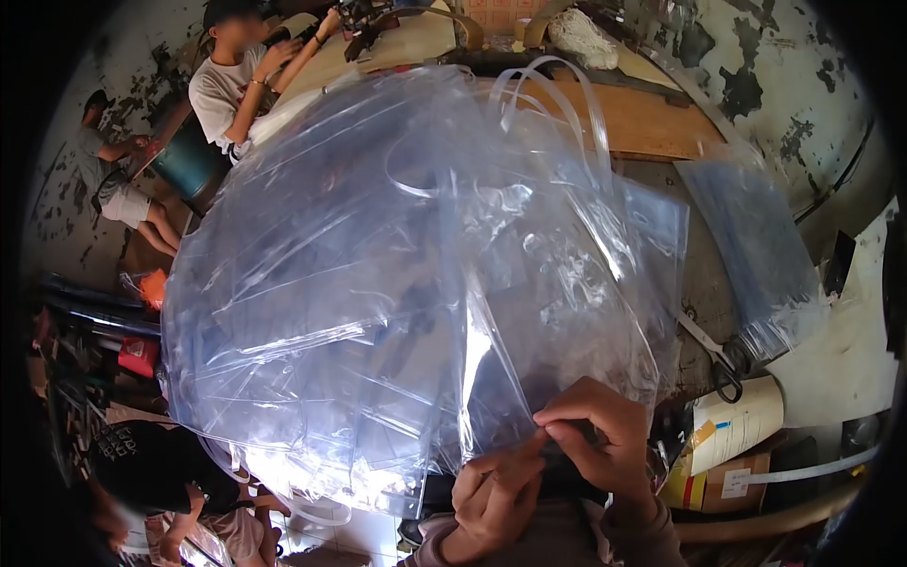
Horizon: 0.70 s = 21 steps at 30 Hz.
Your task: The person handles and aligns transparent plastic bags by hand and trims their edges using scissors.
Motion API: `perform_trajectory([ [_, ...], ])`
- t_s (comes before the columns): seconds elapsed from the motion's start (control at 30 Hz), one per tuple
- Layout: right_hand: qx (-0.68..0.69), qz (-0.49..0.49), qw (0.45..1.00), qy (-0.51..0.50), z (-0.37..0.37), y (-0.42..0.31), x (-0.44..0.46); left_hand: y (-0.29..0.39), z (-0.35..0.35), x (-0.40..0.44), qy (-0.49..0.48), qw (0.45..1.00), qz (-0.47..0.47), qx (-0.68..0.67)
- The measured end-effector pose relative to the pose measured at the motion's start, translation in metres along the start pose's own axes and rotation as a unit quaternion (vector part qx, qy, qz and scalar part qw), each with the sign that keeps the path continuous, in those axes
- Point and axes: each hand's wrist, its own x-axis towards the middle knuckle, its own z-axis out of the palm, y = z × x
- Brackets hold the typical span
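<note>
Across the crowded worktop, the clear plastic sheeting spreads in a large heap, while the left hand and the right hand pinch its near edge, probably to keep it steady.

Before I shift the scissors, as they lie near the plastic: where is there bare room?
A narrow strip of grey tabletop, between the big clear pile and flat plastic stack; the brown board behind, right of the strap loops. Crowded: around the left hand and right hand, at the pile's edge.
</note>
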Motion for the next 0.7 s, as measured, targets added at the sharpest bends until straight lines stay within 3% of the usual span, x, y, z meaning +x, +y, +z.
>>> perform_trajectory([
  [0.2, 0.003, 0.026, 1.0, 0.002, 0.006, -0.001, 0.01, -0.007, 0.002, -0.006, -0.039, 0.999, 0.022, 0.005],
  [0.4, -0.067, -0.02, 0.998, 0.005, 0.011, 0.0, 0.016, -0.01, 0.0, -0.009, -0.08, 0.995, 0.047, 0.024],
  [0.6, -0.039, 0.051, 0.998, 0.009, 0.016, 0.0, 0.012, -0.008, -0.002, -0.008, -0.11, 0.993, 0.03, 0.013],
  [0.67, 0.099, 0.167, 0.981, -0.014, 0.008, 0.0, 0.009, -0.006, -0.004, -0.012, -0.106, 0.994, 0.03, -0.008],
  [0.7, 0.097, 0.171, 0.981, -0.002, 0.006, 0.003, 0.007, -0.004, -0.009, -0.013, -0.092, 0.995, 0.034, 0.021],
])
